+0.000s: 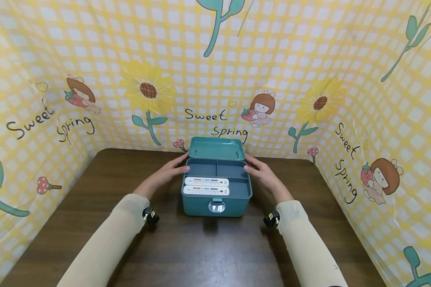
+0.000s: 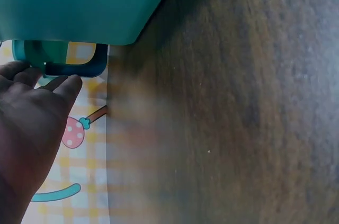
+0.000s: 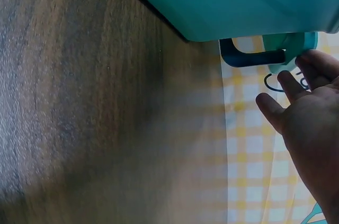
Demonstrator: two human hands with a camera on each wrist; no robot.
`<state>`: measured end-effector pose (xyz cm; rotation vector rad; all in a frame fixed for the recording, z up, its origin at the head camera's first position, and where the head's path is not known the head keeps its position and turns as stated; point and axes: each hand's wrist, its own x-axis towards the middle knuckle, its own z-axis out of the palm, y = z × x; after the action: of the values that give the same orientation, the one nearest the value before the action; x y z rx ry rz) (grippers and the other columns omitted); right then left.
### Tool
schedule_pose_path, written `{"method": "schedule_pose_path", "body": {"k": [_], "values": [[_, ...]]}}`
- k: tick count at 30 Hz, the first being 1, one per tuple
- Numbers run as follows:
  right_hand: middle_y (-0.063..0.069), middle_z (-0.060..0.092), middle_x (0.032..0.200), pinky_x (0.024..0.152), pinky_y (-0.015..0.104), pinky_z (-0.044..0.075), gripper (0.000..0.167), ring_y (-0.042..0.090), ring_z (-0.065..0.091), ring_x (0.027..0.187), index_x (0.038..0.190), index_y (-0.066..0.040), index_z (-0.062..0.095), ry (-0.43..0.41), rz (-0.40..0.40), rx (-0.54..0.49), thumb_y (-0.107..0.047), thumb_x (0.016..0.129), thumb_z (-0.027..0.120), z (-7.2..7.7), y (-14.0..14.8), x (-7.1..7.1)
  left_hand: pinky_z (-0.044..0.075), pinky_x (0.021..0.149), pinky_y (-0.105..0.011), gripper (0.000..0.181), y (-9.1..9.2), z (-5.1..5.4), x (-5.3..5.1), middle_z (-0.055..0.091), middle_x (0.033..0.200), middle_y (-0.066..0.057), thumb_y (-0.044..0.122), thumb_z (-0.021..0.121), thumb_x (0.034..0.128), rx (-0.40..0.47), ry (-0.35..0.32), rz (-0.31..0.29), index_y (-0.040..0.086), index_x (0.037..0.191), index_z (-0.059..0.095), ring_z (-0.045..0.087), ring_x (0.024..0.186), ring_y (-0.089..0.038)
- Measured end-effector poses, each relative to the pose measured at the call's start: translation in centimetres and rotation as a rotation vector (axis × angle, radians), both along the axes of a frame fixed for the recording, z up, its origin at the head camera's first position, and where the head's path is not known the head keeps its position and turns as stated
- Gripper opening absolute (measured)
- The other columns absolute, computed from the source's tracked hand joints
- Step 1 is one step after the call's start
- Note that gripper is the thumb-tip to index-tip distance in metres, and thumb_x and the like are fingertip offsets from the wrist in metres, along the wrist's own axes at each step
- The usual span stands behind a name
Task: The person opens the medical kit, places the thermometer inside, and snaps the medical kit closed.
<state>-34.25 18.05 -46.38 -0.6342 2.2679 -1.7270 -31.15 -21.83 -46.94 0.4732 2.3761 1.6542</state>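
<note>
A teal storage box (image 1: 212,206) stands on the table with its lid (image 1: 217,148) tipped back. Inside is a grey divided tray (image 1: 201,167), and two white thermometers (image 1: 206,185) lie side by side in its front compartment. My left hand (image 1: 165,173) is at the box's rear left corner, thumb by the tray rim and fingers beside the lid. At the rear right corner my right hand (image 1: 265,175) mirrors it, fingers fairly straight and touching the lid edge. A dark carrying handle (image 3: 254,59) hangs behind the box in the right wrist view.
A metal-faced latch (image 1: 216,206) is on the box's front. The dark wooden table (image 1: 208,255) extends around the box. A yellow checked cloth (image 1: 215,87) printed with flowers and figures surrounds the table at the back and sides.
</note>
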Motion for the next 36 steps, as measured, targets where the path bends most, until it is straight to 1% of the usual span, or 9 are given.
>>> {"method": "schedule_pose_path", "body": {"k": [5,10,17,18,20,23,29,34,36], "values": [[0.005,0.028,0.169,0.124,0.058,0.026,0.064,0.028,0.026,0.155,0.161,-0.014,0.036,0.011,-0.017,-0.021,-0.029,0.104,0.063,-0.3,-0.1,-0.1,0.008,0.123,-0.071,0.075,0.0,-0.1,-0.3,0.012,0.172,-0.011,0.036,0.056,0.1034,0.024,0.000,-0.016,0.023,0.166,0.017,0.007,0.158,-0.039],[0.006,0.027,0.169,0.125,0.059,0.024,0.062,0.028,0.023,0.156,0.160,-0.014,0.036,0.031,-0.018,-0.067,-0.025,0.105,0.061,-0.5,-0.3,-0.1,0.008,0.122,-0.071,0.076,-0.1,-0.2,-0.4,0.012,0.173,-0.008,0.037,0.057,0.1028,0.034,-0.006,-0.023,0.025,0.166,0.017,0.007,0.158,-0.037],[-0.001,0.024,0.170,0.124,0.060,0.025,0.062,0.025,0.019,0.157,0.161,-0.016,0.036,0.058,-0.019,-0.069,-0.021,0.104,0.062,-0.4,-0.3,-0.3,0.014,0.124,-0.067,0.078,-0.2,0.3,-0.5,0.014,0.172,-0.008,0.035,0.058,0.1030,0.031,0.035,-0.055,0.027,0.166,0.014,0.013,0.158,-0.038],[-0.001,0.024,0.170,0.123,0.060,0.026,0.062,0.026,0.019,0.158,0.160,-0.015,0.036,0.056,-0.017,-0.072,-0.019,0.104,0.062,0.0,-0.3,0.0,0.016,0.124,-0.065,0.078,-0.2,0.4,-0.5,0.015,0.172,-0.008,0.033,0.059,0.1031,0.028,0.040,-0.058,0.028,0.166,0.014,0.015,0.157,-0.037],[-0.002,0.023,0.170,0.123,0.059,0.028,0.062,0.026,0.020,0.157,0.160,-0.016,0.037,0.064,-0.015,-0.080,-0.016,0.104,0.062,0.1,-0.3,0.0,0.018,0.124,-0.063,0.078,-0.2,0.6,-0.6,0.017,0.172,-0.008,0.031,0.060,0.1035,0.026,0.052,-0.066,0.030,0.166,0.014,0.017,0.157,-0.037],[0.001,0.020,0.171,0.122,0.059,0.028,0.063,0.030,0.021,0.157,0.161,-0.013,0.034,0.039,-0.002,-0.109,-0.010,0.104,0.061,0.8,-0.5,0.5,0.021,0.124,-0.062,0.078,-0.2,0.8,-0.6,0.019,0.171,-0.008,0.028,0.062,0.1031,0.018,0.063,-0.066,0.032,0.166,0.015,0.020,0.156,-0.036],[0.010,0.019,0.171,0.122,0.060,0.029,0.065,0.035,0.022,0.156,0.160,-0.006,0.032,0.026,-0.006,-0.109,-0.008,0.103,0.062,2.2,-0.7,1.6,0.021,0.124,-0.062,0.079,-0.2,0.9,-0.6,0.020,0.171,-0.008,0.025,0.063,0.1032,0.024,0.093,-0.080,0.029,0.166,0.015,0.020,0.156,-0.037],[0.009,0.024,0.169,0.122,0.063,0.027,0.064,0.036,0.025,0.154,0.160,-0.011,0.035,0.050,-0.037,-0.098,-0.012,0.103,0.062,0.9,-0.5,0.8,0.021,0.124,-0.062,0.078,-0.1,1.0,-0.5,0.021,0.171,-0.005,0.024,0.063,0.1029,0.033,0.110,-0.071,0.029,0.166,0.018,0.021,0.157,-0.035],[0.009,0.026,0.168,0.120,0.062,0.031,0.064,0.037,0.030,0.152,0.161,-0.015,0.036,0.064,-0.050,-0.096,-0.013,0.103,0.063,0.4,-0.4,0.5,0.020,0.125,-0.062,0.077,0.0,1.0,-0.5,0.021,0.171,-0.005,0.023,0.063,0.1034,0.041,0.124,-0.073,0.029,0.165,0.018,0.020,0.157,-0.035]]}}
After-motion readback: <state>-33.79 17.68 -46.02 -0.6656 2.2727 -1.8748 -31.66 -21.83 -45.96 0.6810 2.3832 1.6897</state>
